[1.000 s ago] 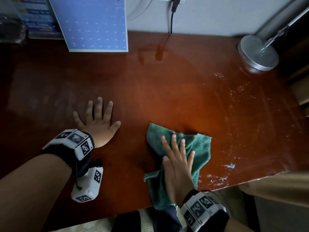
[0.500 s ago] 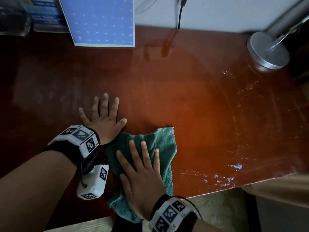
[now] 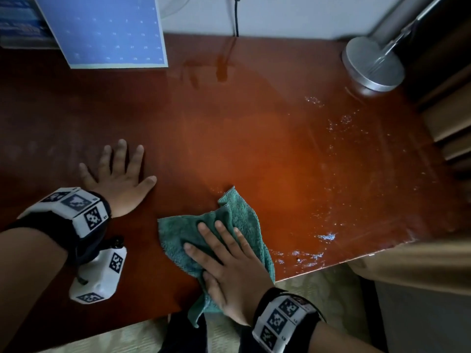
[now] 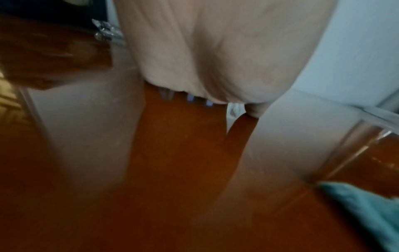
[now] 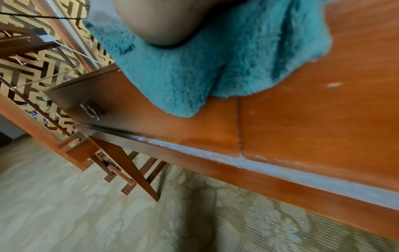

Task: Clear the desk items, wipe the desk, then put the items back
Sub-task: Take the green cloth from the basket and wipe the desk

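A teal cloth (image 3: 237,217) (image 5: 215,68) lies crumpled on the red-brown wooden desk (image 3: 254,136) near its front edge, one corner hanging over the edge. My right hand (image 3: 224,256) presses flat on the cloth with straight fingers. My left hand (image 3: 119,174) rests flat on the bare desk to the left of the cloth, fingers spread, touching nothing else. In the left wrist view the palm (image 4: 215,51) fills the top, and the cloth's edge (image 4: 367,209) shows at the lower right. Wet streaks (image 3: 326,236) glisten on the desk's right half.
A blue calendar (image 3: 107,31) leans at the back left, with a blue box (image 3: 17,24) beside it. A metal lamp base (image 3: 372,62) stands at the back right corner. A black cable (image 3: 237,16) hangs down the wall. A drawer front (image 5: 90,109) sits below the desk edge.
My right hand swept the cloth left until it met my left hand, then back to the right. The left hand has stayed flat on the desk.
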